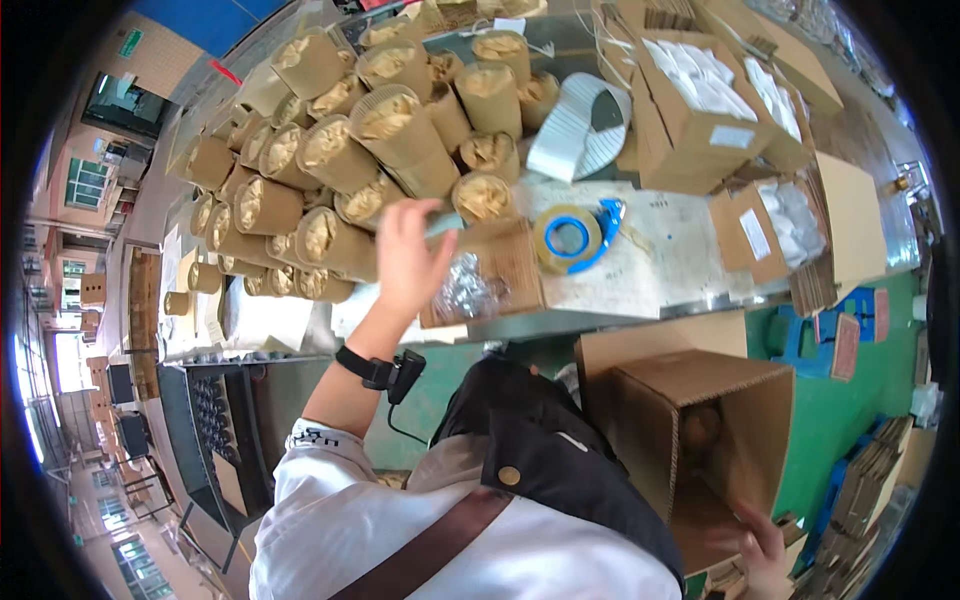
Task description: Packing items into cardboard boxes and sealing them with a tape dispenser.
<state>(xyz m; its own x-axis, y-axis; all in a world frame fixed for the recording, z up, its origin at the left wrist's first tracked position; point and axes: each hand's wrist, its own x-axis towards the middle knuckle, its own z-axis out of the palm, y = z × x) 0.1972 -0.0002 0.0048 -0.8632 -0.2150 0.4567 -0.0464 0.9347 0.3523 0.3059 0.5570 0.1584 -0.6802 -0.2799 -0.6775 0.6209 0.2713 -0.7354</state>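
My left hand reaches over the table with its fingers apart and holds nothing that I can see. It hovers between the stacked brown paper tubes and a small open cardboard box containing shiny clear plastic packets. Crumpled tan paper fills the tube ends. At the lower right, my right hand is slightly blurred, its fingers spread and nothing visible in them. It is by the mouth of a large open carton that lies on its side. A round brown object shows dimly inside the carton.
A blue tape dispenser stands right of the small box, with a white ribbed sheet behind it. Cartons of white wrapped items occupy the table's right side. Flattened cardboard is stacked on the green floor at right.
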